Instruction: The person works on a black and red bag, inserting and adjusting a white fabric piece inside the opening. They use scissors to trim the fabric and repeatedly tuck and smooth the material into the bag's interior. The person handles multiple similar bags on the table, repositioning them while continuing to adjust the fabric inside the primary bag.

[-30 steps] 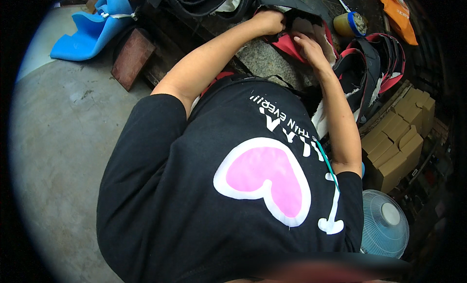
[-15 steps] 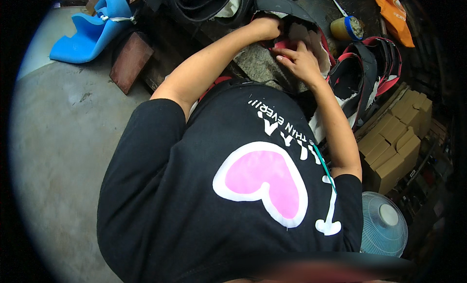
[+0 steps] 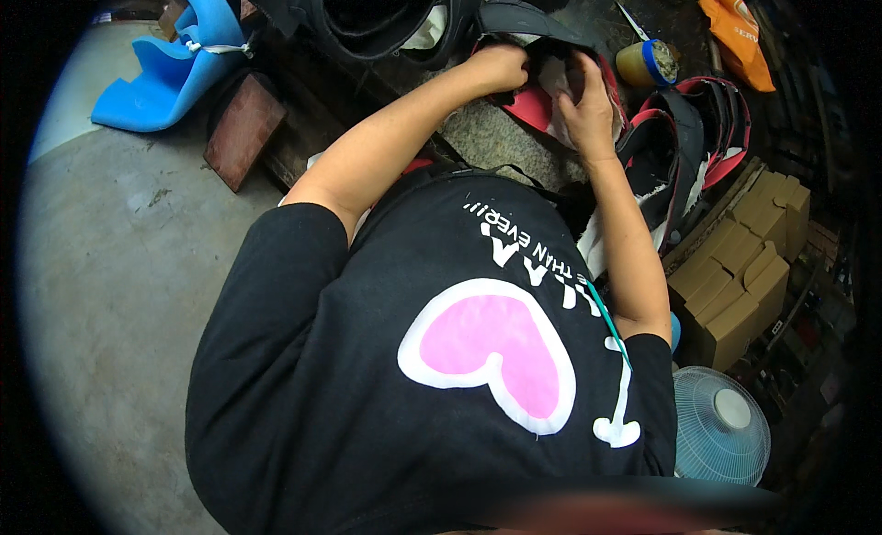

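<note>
A curved padded piece [image 3: 528, 20], black outside with red lining and ragged pale fabric edges, lies at the top centre in front of me. My left hand [image 3: 501, 68] is closed on its left edge, the fingertips hidden inside the fold. At the right side of the same piece, my right hand [image 3: 591, 117] reaches into the hollow. Its thumb stands apart from the bent fingers, beside a pale loose flap [image 3: 554, 80] of the lining. Below the piece shows a rough grey stone-like block [image 3: 496, 130].
More black-and-red padded pieces [image 3: 680, 144] lie to the right. Beyond stand a blue-rimmed jar [image 3: 648, 63], a pointed blade-like tool [image 3: 630, 22] and an orange bag [image 3: 735, 34]. Cardboard boxes [image 3: 735, 278] and a fan [image 3: 721, 429] are at right, a blue foam sheet [image 3: 165, 85] at left.
My right hand has turned upward and moved deeper into the hollow, its fingers no longer stretched leftward. The lining flap has shifted, showing more red. My left hand keeps its hold.
</note>
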{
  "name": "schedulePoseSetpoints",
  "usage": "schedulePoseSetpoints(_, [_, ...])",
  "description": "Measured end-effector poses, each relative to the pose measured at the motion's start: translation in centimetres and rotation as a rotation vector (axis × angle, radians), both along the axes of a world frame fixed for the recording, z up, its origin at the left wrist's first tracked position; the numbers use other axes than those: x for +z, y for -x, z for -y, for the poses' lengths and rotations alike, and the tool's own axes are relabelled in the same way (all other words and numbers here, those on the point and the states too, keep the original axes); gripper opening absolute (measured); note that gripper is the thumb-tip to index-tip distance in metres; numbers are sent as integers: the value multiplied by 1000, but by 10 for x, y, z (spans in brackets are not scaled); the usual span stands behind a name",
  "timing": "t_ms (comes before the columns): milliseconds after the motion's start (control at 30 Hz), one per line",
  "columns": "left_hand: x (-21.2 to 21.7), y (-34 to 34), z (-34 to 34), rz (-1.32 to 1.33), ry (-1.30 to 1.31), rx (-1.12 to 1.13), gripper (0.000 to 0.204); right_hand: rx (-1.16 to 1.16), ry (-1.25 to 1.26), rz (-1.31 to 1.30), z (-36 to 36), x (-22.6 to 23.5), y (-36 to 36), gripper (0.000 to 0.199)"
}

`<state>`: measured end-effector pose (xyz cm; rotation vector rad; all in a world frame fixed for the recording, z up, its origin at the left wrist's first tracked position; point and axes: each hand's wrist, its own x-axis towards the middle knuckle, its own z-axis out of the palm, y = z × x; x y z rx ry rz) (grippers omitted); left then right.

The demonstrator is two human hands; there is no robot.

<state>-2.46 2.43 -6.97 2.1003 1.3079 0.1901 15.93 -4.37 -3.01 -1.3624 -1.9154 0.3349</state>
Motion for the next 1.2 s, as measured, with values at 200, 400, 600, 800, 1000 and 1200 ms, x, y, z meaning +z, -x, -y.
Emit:
schedulePoseSetpoints(200, [-9, -7, -16, -165, 131, -39, 38, 319, 333, 119, 13, -11, -7, 98])
schedulePoseSetpoints(400, [-14, -7, -23, -226, 108, -188, 37, 337, 517, -84, 19, -3, -5, 91])
schedulePoseSetpoints(600, [-6, -5, -8, -233, 106, -76, 37, 222, 396, 92, 16, -9, -14, 80])
schedulePoseSetpoints(800, [-4, 13, 11, 85, -107, -158, 43, 218, 297, 165, 23, 1, -16, 83])
schedulePoseSetpoints(1000, [8, 11, 11, 81, -134, -216, 47, 198, 145, 426, 25, 16, -11, 77])
schedulePoseSetpoints(1200, [24, 6, 16, -145, -43, -187, 41, 388, 229, 252, 27, 20, -15, 76])
